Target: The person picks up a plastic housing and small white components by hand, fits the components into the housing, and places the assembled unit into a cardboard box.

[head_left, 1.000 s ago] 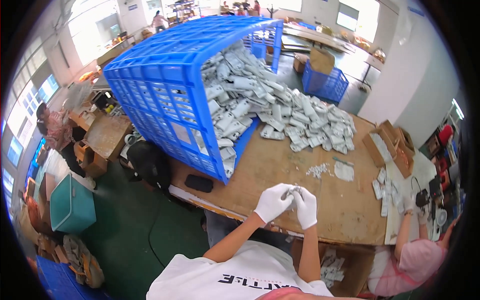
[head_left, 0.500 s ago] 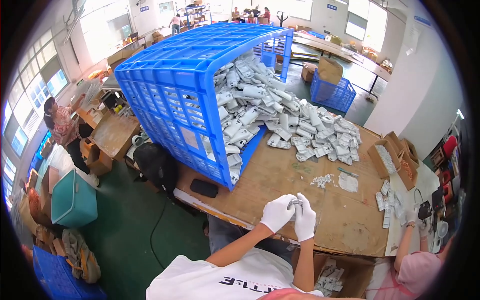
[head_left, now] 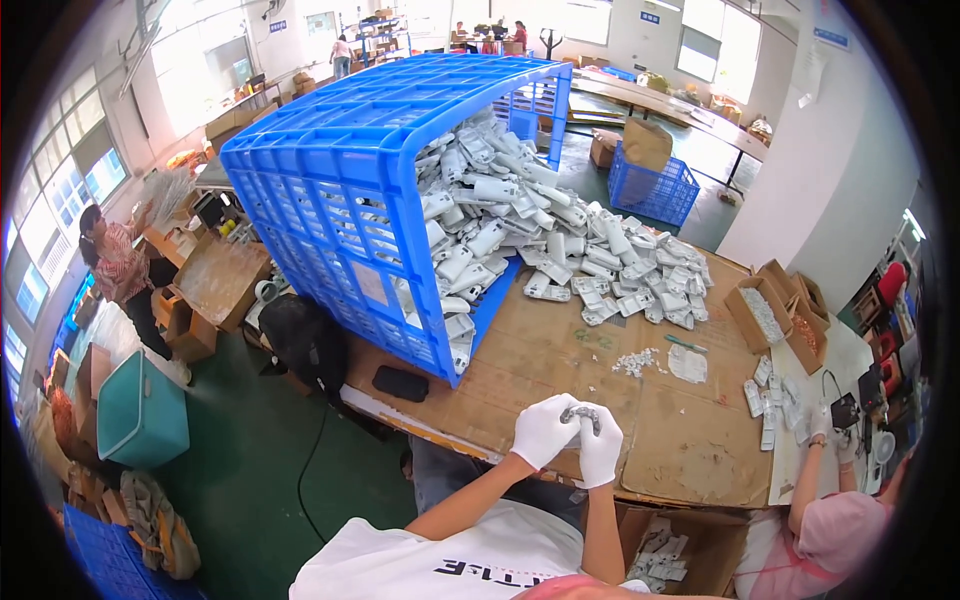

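In front of me, over the table's near edge, my left hand (head_left: pixel 542 434) and my right hand (head_left: pixel 601 450), both in white gloves, are closed together on a small curved grey part (head_left: pixel 582 412). The fingers cover much of it, so its exact kind is hard to tell. Beyond them a big blue plastic crate (head_left: pixel 318 170) lies on its side on the cardboard-covered table (head_left: pixel 540 365). White plastic housings (head_left: pixel 600 262) spill from it in a heap. Small white pieces (head_left: pixel 636 362) lie scattered between the heap and my hands, beside a whitish flat patch (head_left: pixel 687 364) and a thin green tool (head_left: pixel 684 342).
A black case (head_left: pixel 401 382) lies by the crate. At right stand cardboard boxes (head_left: pixel 758 312) of small parts, near several housings (head_left: pixel 766 408) and a co-worker's gloved hands (head_left: pixel 820 422). An open carton (head_left: pixel 700 545) holding white parts sits below the table edge.
The whole view has shifted slightly. My hands stay together, and the grey part has turned, now showing more of its curved outline above the fingers.
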`<act>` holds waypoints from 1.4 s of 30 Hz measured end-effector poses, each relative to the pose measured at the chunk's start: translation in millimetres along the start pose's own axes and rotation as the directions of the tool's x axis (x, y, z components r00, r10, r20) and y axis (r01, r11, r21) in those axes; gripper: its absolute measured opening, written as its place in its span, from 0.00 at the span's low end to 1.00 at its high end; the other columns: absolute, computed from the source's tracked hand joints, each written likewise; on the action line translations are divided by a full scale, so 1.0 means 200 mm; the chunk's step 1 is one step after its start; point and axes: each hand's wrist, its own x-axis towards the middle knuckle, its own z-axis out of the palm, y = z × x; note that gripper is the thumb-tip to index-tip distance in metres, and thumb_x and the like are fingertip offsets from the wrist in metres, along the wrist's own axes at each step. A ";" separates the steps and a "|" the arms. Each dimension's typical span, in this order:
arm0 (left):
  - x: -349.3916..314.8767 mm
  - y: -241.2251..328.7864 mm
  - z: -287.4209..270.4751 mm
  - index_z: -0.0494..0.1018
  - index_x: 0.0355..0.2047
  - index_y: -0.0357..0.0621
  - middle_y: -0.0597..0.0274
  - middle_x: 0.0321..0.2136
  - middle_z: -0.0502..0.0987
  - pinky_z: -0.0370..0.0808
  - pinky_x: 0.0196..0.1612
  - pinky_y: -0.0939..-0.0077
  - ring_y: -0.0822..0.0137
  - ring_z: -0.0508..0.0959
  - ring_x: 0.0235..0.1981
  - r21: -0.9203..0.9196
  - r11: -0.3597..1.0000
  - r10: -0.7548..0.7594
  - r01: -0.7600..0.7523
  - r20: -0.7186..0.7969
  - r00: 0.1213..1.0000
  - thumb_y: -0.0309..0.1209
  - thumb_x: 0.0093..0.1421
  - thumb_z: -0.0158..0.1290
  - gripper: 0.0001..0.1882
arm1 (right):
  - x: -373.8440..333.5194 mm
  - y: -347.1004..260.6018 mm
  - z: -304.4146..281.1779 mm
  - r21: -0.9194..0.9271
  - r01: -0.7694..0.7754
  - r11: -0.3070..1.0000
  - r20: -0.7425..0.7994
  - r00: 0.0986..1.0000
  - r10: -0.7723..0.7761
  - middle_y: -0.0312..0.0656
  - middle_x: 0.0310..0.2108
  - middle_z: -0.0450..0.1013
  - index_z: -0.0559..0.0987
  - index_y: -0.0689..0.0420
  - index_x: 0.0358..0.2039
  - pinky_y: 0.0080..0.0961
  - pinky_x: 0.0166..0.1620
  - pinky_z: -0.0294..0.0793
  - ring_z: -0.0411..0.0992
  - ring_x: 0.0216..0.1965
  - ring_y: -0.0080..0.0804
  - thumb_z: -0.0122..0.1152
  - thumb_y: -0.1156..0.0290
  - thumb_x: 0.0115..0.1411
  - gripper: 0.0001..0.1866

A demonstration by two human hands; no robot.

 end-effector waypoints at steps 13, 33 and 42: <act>-0.01 0.00 0.07 0.77 0.44 0.47 0.56 0.39 0.80 0.77 0.42 0.64 0.53 0.81 0.39 -0.051 0.995 0.087 -0.085 0.028 0.996 0.30 0.57 0.57 0.14 | 0.04 0.04 -0.04 0.069 -0.025 0.997 -0.117 0.993 0.033 0.39 0.30 0.79 0.80 0.65 0.38 0.23 0.38 0.74 0.76 0.31 0.24 0.52 0.82 0.58 0.09; -0.04 0.02 0.06 0.77 0.42 0.47 0.58 0.35 0.78 0.77 0.39 0.64 0.53 0.80 0.37 0.038 0.998 0.043 -0.041 -0.041 0.998 0.29 0.53 0.58 0.14 | 0.07 0.06 0.00 0.104 -0.072 0.992 0.006 0.997 0.072 0.36 0.26 0.76 0.79 0.64 0.34 0.20 0.34 0.71 0.71 0.29 0.18 0.55 0.79 0.57 0.06; -0.05 -0.02 0.07 0.77 0.44 0.48 0.58 0.37 0.79 0.78 0.40 0.60 0.52 0.81 0.38 0.038 0.999 0.016 -0.015 -0.008 1.000 0.29 0.54 0.57 0.15 | 0.06 0.04 -0.01 0.071 -0.076 0.995 0.065 0.995 0.071 0.37 0.29 0.77 0.79 0.64 0.36 0.20 0.36 0.72 0.72 0.31 0.19 0.51 0.81 0.57 0.09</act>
